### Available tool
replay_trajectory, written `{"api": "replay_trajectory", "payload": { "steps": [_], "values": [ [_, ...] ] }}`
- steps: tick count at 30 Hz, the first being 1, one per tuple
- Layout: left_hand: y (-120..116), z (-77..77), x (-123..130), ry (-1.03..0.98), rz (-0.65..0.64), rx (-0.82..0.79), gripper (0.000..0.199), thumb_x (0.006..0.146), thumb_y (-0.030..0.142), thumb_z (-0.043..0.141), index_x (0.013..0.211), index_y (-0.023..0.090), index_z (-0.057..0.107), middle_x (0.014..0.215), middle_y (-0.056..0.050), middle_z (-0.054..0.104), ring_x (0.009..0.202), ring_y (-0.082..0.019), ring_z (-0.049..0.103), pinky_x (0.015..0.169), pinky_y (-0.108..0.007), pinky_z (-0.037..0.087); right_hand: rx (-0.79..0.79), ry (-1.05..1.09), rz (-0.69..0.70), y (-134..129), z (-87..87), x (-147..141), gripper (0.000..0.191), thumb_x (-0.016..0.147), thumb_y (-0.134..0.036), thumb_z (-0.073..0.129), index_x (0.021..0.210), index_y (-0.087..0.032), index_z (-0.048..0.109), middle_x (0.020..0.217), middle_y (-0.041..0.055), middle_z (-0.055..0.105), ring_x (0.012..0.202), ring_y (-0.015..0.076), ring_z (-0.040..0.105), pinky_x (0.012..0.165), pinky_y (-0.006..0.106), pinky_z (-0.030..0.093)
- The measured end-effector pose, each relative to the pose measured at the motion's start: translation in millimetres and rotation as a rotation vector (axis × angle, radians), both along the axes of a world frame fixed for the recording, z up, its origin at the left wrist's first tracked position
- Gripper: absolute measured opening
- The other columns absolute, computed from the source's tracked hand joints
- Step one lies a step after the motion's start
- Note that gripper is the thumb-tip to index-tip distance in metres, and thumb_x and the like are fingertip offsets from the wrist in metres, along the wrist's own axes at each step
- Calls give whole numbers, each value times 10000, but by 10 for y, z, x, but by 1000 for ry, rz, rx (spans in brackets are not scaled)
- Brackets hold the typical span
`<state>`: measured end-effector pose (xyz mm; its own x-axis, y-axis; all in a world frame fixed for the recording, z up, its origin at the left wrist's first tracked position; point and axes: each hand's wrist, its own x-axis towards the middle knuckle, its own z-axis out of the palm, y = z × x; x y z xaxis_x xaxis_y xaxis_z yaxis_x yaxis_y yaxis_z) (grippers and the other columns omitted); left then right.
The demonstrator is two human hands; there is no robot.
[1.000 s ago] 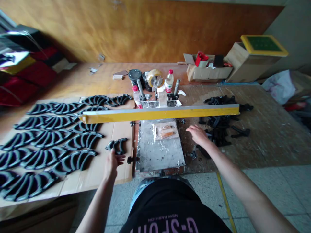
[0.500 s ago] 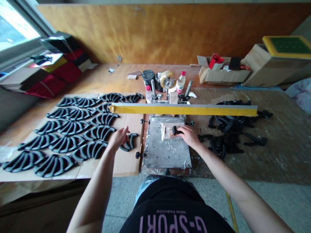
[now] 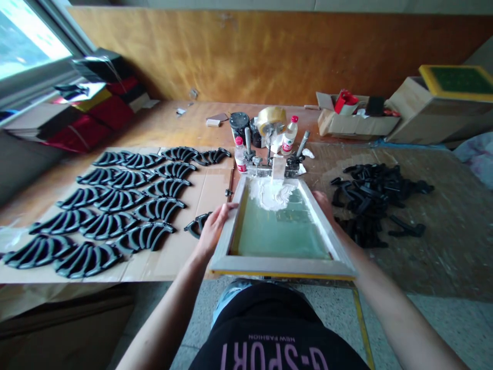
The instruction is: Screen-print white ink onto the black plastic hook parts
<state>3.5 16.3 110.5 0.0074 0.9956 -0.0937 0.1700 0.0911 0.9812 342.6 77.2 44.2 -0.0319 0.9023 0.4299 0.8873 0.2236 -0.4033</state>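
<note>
A screen printing frame (image 3: pixel 225 246) with green mesh lies low in front of me, hinged at its far end. White ink (image 3: pixel 271 196) is spread over the far part of the mesh, and a pale squeegee (image 3: pixel 278 169) stands in it. My left hand (image 3: pixel 215 223) grips the frame's left side, fingers closed on the edge. Holding the right side is my right hand (image 3: pixel 325 205), partly hidden behind the frame. The metal base plate and the black part laid on it are covered by the frame. Beside my left hand sits a black curved handle (image 3: pixel 196 225).
Rows of black curved handles (image 3: pixel 119 221) lie on cardboard at the left. At the right is a heap of black handles (image 3: pixel 365 190). Clamp posts, bottles (image 3: pixel 289 134), a tape roll (image 3: pixel 271 121) and black tubs (image 3: pixel 239 126) stand behind the frame. Cardboard boxes (image 3: pixel 358 123) sit at the back right.
The raised frame has come down over the base plate. My right hand has left the black handle there, and both hands have moved onto the frame's sides.
</note>
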Motion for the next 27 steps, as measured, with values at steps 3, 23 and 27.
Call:
{"api": "replay_trajectory", "payload": {
  "steps": [3, 23, 27],
  "values": [
    [-164, -471, -30, -10, -13, -155, 629, 829, 583, 575, 1326, 199, 553, 992, -53, 697, 866, -199, 637, 701, -254, 494, 58, 3, -1, 253, 167, 26, 377, 846, -163, 596, 1219, -120, 627, 1211, 138, 625, 1104, 243, 586, 988, 396, 472],
    [-196, -926, 46, 68, 33, -240, 658, 846, 554, 550, 1386, 183, 491, 1173, -88, 679, 1044, -238, 638, 892, -327, 495, -147, -321, 625, 26, 310, -712, 74, 844, -154, 580, 820, -190, 640, 821, 35, 648, 816, 189, 550, 680, 277, 363],
    [-214, -840, 63, 39, 47, -273, 715, 829, 565, 562, 1414, 168, 455, 966, -74, 711, 907, -230, 664, 789, -322, 524, -19, -343, 605, -90, 147, -743, 178, 857, -86, 515, 904, -162, 669, 905, 82, 673, 894, 216, 546, 772, 315, 387]
  ]
}}
